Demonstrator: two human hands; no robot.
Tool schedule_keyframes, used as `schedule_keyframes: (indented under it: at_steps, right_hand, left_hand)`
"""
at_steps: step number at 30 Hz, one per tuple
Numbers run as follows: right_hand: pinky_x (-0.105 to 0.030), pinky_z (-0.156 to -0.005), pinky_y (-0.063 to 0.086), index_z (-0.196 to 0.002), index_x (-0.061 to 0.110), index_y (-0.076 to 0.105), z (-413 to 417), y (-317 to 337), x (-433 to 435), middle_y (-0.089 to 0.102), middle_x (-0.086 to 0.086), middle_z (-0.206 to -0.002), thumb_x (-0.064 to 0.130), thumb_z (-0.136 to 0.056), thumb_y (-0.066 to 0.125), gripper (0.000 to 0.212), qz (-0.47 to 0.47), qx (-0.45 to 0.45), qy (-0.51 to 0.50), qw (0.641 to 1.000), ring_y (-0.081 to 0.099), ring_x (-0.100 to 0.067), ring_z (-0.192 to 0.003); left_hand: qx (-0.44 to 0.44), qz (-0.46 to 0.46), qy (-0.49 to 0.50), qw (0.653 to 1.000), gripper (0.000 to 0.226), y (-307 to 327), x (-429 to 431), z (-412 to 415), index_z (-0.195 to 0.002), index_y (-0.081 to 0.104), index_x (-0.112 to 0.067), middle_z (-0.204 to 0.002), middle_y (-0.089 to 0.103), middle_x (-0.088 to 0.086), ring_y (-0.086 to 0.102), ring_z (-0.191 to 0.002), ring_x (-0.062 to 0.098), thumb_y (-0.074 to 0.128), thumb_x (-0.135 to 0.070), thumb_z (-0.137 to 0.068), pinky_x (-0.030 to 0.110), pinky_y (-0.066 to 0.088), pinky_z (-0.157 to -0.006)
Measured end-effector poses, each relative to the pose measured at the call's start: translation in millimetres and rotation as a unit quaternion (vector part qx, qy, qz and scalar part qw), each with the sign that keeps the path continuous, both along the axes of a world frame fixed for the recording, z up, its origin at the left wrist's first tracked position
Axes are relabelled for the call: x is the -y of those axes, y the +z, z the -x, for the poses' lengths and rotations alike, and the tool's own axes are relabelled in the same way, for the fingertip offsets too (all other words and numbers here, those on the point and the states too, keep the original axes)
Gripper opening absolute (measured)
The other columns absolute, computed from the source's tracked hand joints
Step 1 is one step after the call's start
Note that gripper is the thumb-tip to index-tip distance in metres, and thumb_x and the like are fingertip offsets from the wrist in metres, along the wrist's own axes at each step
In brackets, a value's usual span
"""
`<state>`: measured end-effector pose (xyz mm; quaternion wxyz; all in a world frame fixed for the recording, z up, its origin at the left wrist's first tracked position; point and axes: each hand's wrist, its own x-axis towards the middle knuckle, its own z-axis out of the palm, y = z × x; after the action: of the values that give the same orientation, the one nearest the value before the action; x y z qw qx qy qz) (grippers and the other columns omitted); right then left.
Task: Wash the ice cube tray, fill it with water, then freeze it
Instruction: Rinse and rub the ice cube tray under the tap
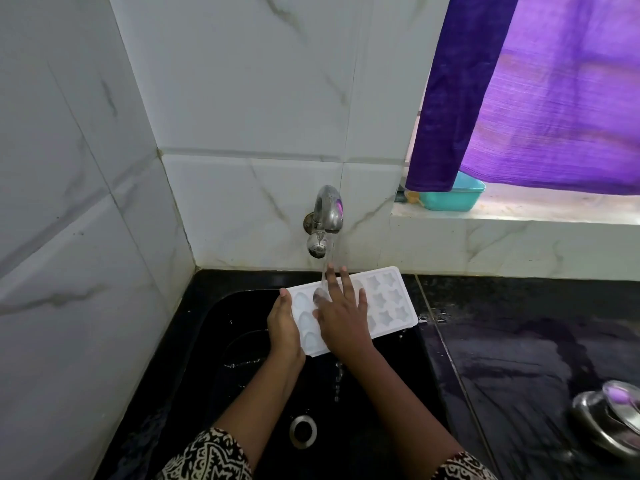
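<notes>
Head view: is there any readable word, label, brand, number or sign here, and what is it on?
None: no text can be read anywhere in this view.
White plastic ice cube tray: only moulded shapes, no lettering.
Chrome wall tap: no visible marking.
Teal plastic tub on the sill: no label showing.

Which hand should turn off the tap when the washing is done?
Probably the right hand. It lies open and flat on the ice cube tray, just below the tap, so it can lift away. The left hand grips the tray's end, holding it up.
</notes>
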<state>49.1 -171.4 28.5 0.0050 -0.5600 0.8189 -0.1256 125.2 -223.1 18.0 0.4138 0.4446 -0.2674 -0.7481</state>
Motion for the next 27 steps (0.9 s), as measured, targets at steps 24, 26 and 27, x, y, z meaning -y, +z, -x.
schedule_keyframes:
  at_steps: [24,26,27]
  right_hand:
    - [-0.053,-0.102,0.036,-0.082,0.029,0.067,47.5,8.4,0.6,0.033,-0.005,-0.152,0.037,-0.071,0.078,0.018,0.113,-0.198,0.178,0.957,0.029,-0.027,-0.141]
    - [-0.053,-0.103,0.035,-0.084,0.029,0.067,46.0,5.3,-0.1,0.031,-0.005,-0.153,0.034,-0.074,0.076,0.014,0.117,-0.197,0.18,0.957,0.023,-0.027,-0.142]
    - [-0.053,-0.104,0.033,-0.08,0.029,0.067,46.0,5.0,-0.7,0.03,-0.005,-0.153,0.034,-0.075,0.075,0.01,0.122,-0.189,0.183,0.957,0.019,-0.027,-0.143]
  left_hand:
    - [-0.008,-0.029,0.011,1.0,0.06,-8.4,0.1,2.8,-0.129,0.057,-0.002,-0.124,0.062,0.027,0.057,-0.116,0.047,0.04,-0.051,-0.1,0.064,0.04,-0.103]
    - [-0.011,-0.026,0.015,0.999,0.06,-8.9,0.3,2.4,-0.13,0.057,-0.002,-0.125,0.062,0.026,0.057,-0.117,0.046,0.04,-0.052,-0.1,0.063,0.04,-0.104]
    - [-0.01,-0.026,0.018,0.999,0.059,-10.1,-0.4,2.1,-0.13,0.057,-0.003,-0.125,0.062,0.026,0.057,-0.117,0.046,0.04,-0.051,-0.1,0.063,0.04,-0.104]
